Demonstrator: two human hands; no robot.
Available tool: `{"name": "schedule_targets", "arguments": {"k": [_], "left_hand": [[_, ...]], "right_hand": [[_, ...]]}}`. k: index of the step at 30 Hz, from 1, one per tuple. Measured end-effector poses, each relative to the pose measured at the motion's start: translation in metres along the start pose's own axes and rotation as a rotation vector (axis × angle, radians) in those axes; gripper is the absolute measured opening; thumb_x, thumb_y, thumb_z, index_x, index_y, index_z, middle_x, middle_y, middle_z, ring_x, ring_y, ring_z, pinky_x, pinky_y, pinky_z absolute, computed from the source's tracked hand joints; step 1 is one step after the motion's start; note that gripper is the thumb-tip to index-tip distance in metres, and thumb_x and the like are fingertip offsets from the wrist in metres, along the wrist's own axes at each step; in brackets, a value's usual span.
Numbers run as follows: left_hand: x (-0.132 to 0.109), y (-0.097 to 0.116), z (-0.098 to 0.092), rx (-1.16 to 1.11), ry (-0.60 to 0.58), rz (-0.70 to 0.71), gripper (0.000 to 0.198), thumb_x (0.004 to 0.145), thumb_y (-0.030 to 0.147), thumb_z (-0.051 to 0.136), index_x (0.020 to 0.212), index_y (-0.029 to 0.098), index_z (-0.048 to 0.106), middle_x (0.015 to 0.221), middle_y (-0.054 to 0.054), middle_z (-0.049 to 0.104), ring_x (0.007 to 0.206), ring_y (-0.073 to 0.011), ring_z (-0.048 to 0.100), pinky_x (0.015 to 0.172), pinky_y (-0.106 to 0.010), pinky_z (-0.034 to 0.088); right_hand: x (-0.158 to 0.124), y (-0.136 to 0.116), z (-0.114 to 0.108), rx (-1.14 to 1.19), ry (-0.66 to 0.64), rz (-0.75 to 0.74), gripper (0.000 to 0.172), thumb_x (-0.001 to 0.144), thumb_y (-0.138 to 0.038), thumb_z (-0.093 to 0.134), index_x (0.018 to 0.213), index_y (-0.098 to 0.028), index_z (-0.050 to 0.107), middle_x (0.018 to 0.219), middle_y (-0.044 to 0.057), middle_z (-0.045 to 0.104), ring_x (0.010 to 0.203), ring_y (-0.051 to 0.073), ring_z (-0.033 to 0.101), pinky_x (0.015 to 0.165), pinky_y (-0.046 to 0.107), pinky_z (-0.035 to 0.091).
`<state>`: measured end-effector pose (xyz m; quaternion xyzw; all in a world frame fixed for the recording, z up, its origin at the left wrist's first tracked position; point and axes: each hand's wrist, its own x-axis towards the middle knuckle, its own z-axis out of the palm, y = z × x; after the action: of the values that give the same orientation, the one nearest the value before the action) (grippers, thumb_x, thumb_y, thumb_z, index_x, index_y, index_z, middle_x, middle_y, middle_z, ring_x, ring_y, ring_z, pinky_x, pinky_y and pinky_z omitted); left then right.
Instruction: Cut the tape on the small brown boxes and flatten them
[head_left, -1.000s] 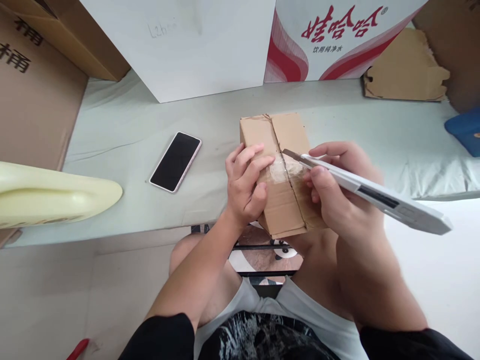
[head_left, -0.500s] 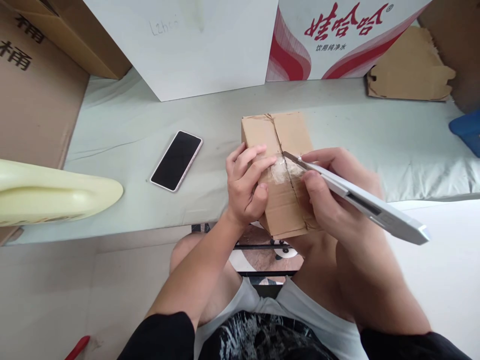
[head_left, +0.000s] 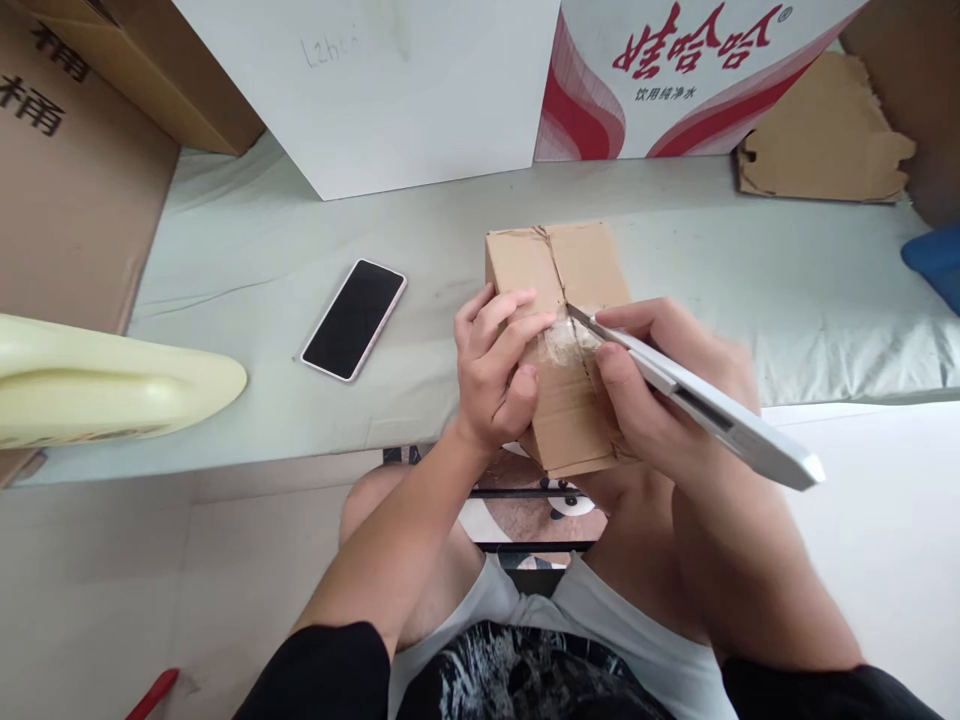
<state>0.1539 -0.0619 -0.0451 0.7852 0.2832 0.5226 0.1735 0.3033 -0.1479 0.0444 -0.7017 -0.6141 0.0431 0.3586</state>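
A small brown cardboard box (head_left: 577, 420) lies at the front edge of the cloth-covered surface, with a dark seam and a patch of clear tape on its top. My left hand (head_left: 495, 370) grips the box's left side, fingers on the top face. In my right hand (head_left: 667, 390) is a white utility knife (head_left: 720, 415), its fingers closed round the handle. The blade tip touches the seam near the middle of the box, just right of my left fingertips.
A phone (head_left: 354, 320) lies left of the box. A pale yellow object (head_left: 112, 385) juts in from the left. White box (head_left: 420, 100), printed carton (head_left: 697, 110) and cardboard piece (head_left: 825, 140) stand behind; a blue object (head_left: 934, 265) is far right.
My right hand and the knife's handle end have shifted a little to the left. The blade tip stays at about the same spot on the seam, and my left hand holds its place.
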Motion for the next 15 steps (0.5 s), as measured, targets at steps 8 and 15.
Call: {"name": "schedule_targets", "arguments": {"k": [8, 15], "left_hand": [[-0.0009, 0.0001, 0.0000, -0.013, 0.007, 0.010, 0.047, 0.104, 0.046, 0.034, 0.118, 0.021, 0.072, 0.134, -0.012, 0.071, 0.125, -0.0285, 0.062, 0.119, -0.048, 0.042], [-0.0007, -0.0004, 0.0002, -0.007, -0.003, 0.006, 0.048, 0.104, 0.046, 0.034, 0.120, 0.022, 0.071, 0.135, -0.012, 0.070, 0.126, -0.0286, 0.062, 0.119, -0.048, 0.041]], "right_hand": [[0.0051, -0.0017, -0.0015, -0.001, -0.071, 0.037, 0.017, 0.093, -0.035, 0.060, 0.099, -0.024, 0.071, 0.072, 0.000, 0.072, 0.056, 0.014, 0.062, 0.054, 0.026, 0.043], [-0.0014, 0.0028, 0.0014, 0.021, -0.006, 0.011, 0.017, 0.096, -0.034, 0.061, 0.105, -0.025, 0.072, 0.078, -0.001, 0.074, 0.060, 0.013, 0.064, 0.056, 0.025, 0.044]]}}
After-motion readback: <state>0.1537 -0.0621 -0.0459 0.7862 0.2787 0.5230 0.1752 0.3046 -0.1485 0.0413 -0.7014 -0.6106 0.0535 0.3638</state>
